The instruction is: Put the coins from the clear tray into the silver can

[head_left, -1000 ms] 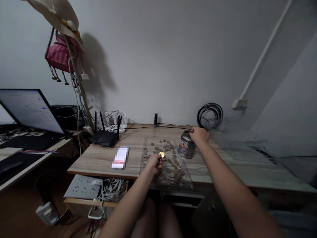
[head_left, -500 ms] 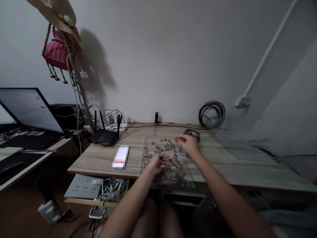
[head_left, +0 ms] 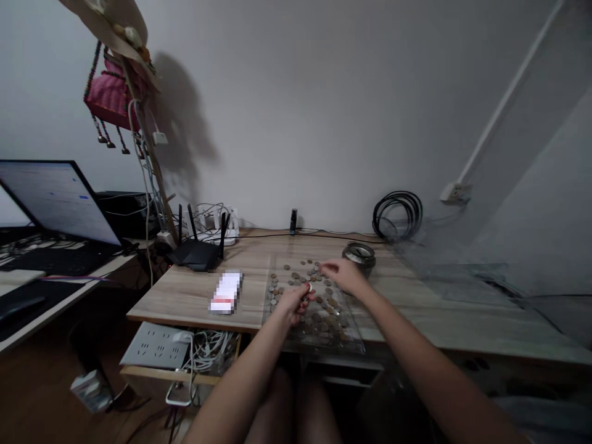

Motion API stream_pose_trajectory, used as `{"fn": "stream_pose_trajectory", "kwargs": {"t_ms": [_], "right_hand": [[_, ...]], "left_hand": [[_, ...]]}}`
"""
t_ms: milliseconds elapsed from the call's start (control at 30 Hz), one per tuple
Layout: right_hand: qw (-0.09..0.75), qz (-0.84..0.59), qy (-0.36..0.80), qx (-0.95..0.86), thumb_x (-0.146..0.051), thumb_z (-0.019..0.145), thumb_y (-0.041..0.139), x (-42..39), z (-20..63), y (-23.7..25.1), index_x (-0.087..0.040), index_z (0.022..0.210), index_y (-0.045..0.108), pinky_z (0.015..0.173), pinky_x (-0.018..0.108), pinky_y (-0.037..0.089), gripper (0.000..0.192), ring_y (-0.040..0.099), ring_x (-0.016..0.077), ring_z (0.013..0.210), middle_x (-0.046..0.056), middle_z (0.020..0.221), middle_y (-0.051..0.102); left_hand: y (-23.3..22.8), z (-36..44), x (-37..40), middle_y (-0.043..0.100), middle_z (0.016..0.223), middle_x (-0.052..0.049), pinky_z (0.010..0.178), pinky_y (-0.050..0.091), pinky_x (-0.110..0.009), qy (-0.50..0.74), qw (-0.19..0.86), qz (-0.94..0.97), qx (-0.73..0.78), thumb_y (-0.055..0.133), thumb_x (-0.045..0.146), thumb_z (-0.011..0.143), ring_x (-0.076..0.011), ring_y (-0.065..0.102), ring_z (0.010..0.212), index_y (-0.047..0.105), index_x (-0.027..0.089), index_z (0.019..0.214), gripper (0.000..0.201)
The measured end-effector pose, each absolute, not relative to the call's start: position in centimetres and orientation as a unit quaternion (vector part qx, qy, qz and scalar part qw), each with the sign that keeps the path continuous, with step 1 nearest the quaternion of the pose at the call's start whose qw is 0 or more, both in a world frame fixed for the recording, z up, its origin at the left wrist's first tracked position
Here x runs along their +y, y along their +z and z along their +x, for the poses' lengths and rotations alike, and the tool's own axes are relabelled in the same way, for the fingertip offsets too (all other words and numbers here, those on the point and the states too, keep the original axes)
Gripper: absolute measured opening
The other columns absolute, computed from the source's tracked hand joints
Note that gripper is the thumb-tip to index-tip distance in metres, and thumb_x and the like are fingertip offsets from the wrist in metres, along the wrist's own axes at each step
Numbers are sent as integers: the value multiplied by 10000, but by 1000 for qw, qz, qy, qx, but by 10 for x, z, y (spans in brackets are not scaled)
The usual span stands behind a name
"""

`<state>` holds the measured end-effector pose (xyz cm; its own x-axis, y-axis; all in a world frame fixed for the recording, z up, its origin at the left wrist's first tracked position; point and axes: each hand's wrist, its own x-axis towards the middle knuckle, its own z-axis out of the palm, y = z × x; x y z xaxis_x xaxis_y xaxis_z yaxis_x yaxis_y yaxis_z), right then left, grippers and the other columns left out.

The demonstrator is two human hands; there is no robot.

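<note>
Many coins (head_left: 319, 320) lie spread over a clear plastic sheet (head_left: 349, 345) at the table's front. Above them, my left hand (head_left: 296, 305) is closed, with a pale, shiny coin (head_left: 310, 288) showing at the thumb and fingertips. Whether more coins sit inside that palm is hidden. My right hand (head_left: 345, 275) hovers over the far right part of the coins, fingertips pinched together; anything between them is too small to make out. Just behind my right wrist stands a round jar (head_left: 359, 254) with a dark top, its lower part partly covered by the hand.
A lit phone (head_left: 226, 292) lies left of the coins, with a black router (head_left: 197, 254) behind it. Coiled black cable (head_left: 398, 214) leans on the wall. Below the left table edge, an open drawer holds a power strip (head_left: 157, 346) and white cables (head_left: 210, 351).
My right hand has moved left and slightly down, away from the jar and over the coins. A coin now shows at the fingertips of my left hand, which has barely shifted.
</note>
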<state>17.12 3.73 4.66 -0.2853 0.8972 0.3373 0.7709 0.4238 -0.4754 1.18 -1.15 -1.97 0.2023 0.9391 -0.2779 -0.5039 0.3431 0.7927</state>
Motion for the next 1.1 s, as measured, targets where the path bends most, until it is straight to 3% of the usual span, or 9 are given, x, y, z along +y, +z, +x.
{"fn": "stream_pose_trajectory", "kwargs": {"t_ms": [67,133,300,400,500,633,700,867,1100], "right_hand": [[234,-445,250,-828,-350,765,498,26,153,28,-149,861,688,655,248,446,293,602,171,719,70,789,691],[239,-452,266,-817,-326,733,531,23,148,23,-152,811,693,637,253,459,251,606,173,683,54,731,690],[355,-608,81,-706,-262,733,490,56,197,65,-165,890,686,682,292,443,268,595,214,813,108,889,681],[305,-714,-26,-630,-248,687,529,82,231,89,-196,861,690,668,289,420,243,591,216,819,92,896,674],[213,-748,-55,-626,-232,668,561,89,240,97,-204,827,701,649,271,409,213,590,202,801,80,877,673],[277,-673,-136,-672,-295,771,490,64,212,88,-187,977,670,722,303,405,295,544,238,936,119,996,642],[297,-593,-73,-745,-302,796,457,46,188,72,-173,968,668,730,290,406,301,553,217,905,108,983,648],[188,-427,300,-832,-335,723,549,25,147,25,-120,847,682,588,237,422,282,570,147,647,60,740,674],[234,-433,497,-715,-444,578,679,28,153,19,-128,797,634,435,209,347,387,502,98,484,24,624,635]], "left_hand": [[-20,12,-12,529,535,8,317,81,-127,494,725,296,377,605,319,752,7,292,316,573,96,712,229],[-19,12,-12,536,542,-1,307,86,-123,484,738,293,368,567,316,779,0,309,312,574,97,738,223],[-17,7,-10,616,645,-105,317,289,-115,451,787,188,377,376,170,820,-49,458,384,562,56,835,218],[-18,6,-11,638,735,-148,422,433,-142,462,791,148,372,362,89,785,-90,571,507,546,32,907,228],[-19,8,-12,642,769,-145,494,484,-162,469,779,156,386,378,16,763,-129,632,644,524,28,972,255],[-18,12,-14,647,763,-122,433,430,-114,467,759,201,406,413,13,792,-88,610,588,539,48,909,176],[-17,13,-13,648,742,-107,370,361,-96,469,752,220,408,454,46,800,-57,561,504,551,61,846,109],[-16,13,-13,608,620,-53,307,188,-99,480,732,273,400,583,124,758,-2,397,365,564,76,749,52],[-16,13,-17,584,585,-11,311,135,-109,438,734,329,401,608,303,757,0,370,357,585,98,799,211]]}}
